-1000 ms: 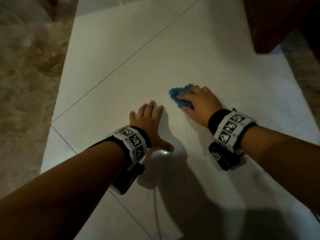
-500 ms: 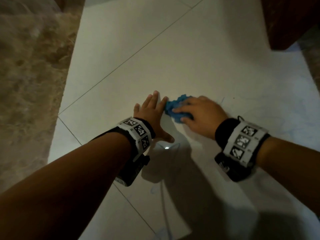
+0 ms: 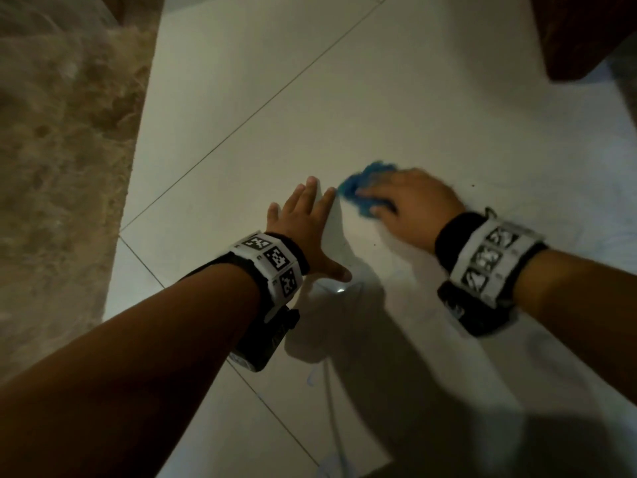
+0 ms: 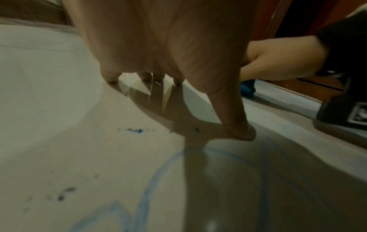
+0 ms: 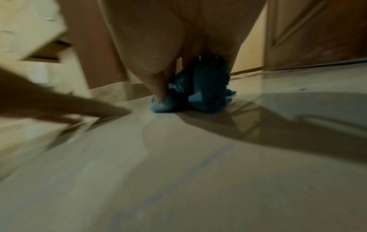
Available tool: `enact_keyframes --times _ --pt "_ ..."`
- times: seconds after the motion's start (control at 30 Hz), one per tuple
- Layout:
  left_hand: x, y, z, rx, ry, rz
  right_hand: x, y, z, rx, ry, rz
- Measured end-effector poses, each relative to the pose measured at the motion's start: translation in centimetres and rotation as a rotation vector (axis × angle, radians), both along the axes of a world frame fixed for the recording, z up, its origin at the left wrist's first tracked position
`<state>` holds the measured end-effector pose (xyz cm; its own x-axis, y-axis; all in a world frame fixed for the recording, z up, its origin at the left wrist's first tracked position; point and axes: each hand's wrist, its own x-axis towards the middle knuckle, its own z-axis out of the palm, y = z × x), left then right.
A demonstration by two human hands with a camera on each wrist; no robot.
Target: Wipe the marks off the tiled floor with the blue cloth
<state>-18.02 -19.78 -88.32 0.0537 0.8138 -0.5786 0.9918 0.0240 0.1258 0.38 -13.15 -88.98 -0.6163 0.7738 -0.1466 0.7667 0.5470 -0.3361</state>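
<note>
My right hand grips a bunched blue cloth and presses it on the white tiled floor; in the right wrist view the cloth sits under my curled fingers. My left hand lies flat on the tile just left of the cloth, fingers spread and straight, thumb out; its index fingertip is close to the cloth. In the left wrist view, blue marks curve across the tile below the thumb, with small blue specks further left. Faint blue lines show in the right wrist view.
A shaggy beige rug borders the tiles on the left. A dark reddish-brown piece of furniture stands at the top right. Grout lines cross the floor diagonally. A blue mark shows in shadow near my left wrist.
My right hand has slid the cloth left until it reached my left fingertips, then moved slightly back right. My left hand has stayed planted on the tile.
</note>
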Motion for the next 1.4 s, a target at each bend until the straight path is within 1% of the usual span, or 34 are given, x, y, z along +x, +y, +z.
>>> enact_keyframes --times 0.07,0.1,0.17,0.27,0.33,0.4,0.5,0.53,0.57,0.6,0.63,0.7,0.73,0.77,0.8,0.83,0.93,0.97,1.0,1.03,1.1,1.13,1.2,1.23,1.27,1.37,1.4 --pt "0.0 0.0 0.1 0.006 0.0 -0.003 0.6 2.1 0.0 -0.034 0.016 -0.145" --pt "0.0 -0.1 0.1 0.002 -0.001 -0.003 0.3 1.7 0.2 -0.029 0.013 -0.158" --pt "0.0 0.0 0.1 -0.005 0.0 -0.003 -0.6 -1.2 0.7 -0.029 -0.042 -0.055" --pt "0.1 -0.1 0.1 -0.016 0.017 -0.003 -1.8 -6.3 1.7 -0.029 -0.11 0.211" --pt "0.2 -0.1 0.2 -0.033 0.023 -0.012 -1.7 -6.1 1.7 -0.045 -0.08 0.266" --pt "0.1 0.0 0.4 -0.047 0.004 -0.012 -1.0 -3.4 1.3 -0.061 -0.001 0.177" --pt "0.0 0.0 0.4 -0.033 -0.002 0.0 0.7 0.9 0.5 -0.051 0.029 -0.084" --pt "0.0 0.0 0.4 -0.028 0.001 -0.003 0.8 1.2 0.3 -0.041 0.031 -0.135" --pt "0.0 -0.1 0.4 -0.026 0.004 -0.008 0.5 0.8 0.4 -0.025 0.022 -0.139" --pt "0.1 -0.1 0.4 -0.027 0.008 -0.013 0.1 -0.3 0.6 -0.011 0.004 -0.103" --pt "0.1 -0.1 0.4 -0.03 0.017 -0.017 -0.6 -1.9 0.8 0.013 -0.006 -0.025" --pt "0.1 -0.1 0.3 -0.035 0.042 -0.024 -1.6 -5.4 1.1 0.057 0.025 0.177" --pt "0.2 -0.1 0.3 -0.035 0.051 -0.024 -1.8 -6.3 1.2 0.058 0.035 0.249" --pt "0.2 -0.1 0.3 -0.034 0.055 -0.027 -1.6 -6.0 1.2 0.045 0.036 0.276" --pt "0.2 -0.1 0.3 -0.033 0.054 -0.031 -1.3 -4.7 1.3 0.013 0.039 0.243" --pt "0.1 -0.1 0.3 -0.032 0.049 -0.033 -0.8 -3.1 1.3 -0.026 0.046 0.171" --pt "-0.1 -0.2 0.4 -0.015 0.037 -0.028 1.5 2.4 0.8 -0.011 0.032 -0.123" --pt "0.0 -0.2 0.4 -0.014 0.036 -0.027 1.8 3.0 0.5 0.002 0.029 -0.182" --pt "0.0 -0.3 0.4 -0.015 0.037 -0.027 1.7 2.6 0.4 0.033 0.022 -0.179" --pt "0.1 -0.3 0.4 -0.018 0.038 -0.025 1.2 1.5 0.1 0.083 0.026 -0.112" --pt "0.2 -0.1 0.3 -0.037 0.043 -0.022 0.3 -2.1 -0.5 0.161 0.102 0.088" --pt "0.2 0.0 0.3 -0.051 0.05 -0.028 0.0 -3.8 -0.8 0.158 0.124 0.187" --pt "0.1 0.1 0.4 -0.074 0.066 -0.047 0.1 -5.1 -1.1 0.053 0.068 0.302" --pt "0.0 0.2 0.4 -0.08 0.07 -0.058 0.3 -4.4 -0.9 0.011 0.051 0.309" --pt "0.0 0.2 0.4 -0.078 0.072 -0.066 0.6 -3.0 -0.6 -0.001 0.061 0.253" --pt "-0.1 0.0 0.5 -0.061 0.065 -0.071 2.4 2.4 -0.2 0.035 0.082 -0.075" --pt "-0.1 0.0 0.6 -0.06 0.061 -0.071 2.9 3.3 -0.2 0.022 0.065 -0.168"
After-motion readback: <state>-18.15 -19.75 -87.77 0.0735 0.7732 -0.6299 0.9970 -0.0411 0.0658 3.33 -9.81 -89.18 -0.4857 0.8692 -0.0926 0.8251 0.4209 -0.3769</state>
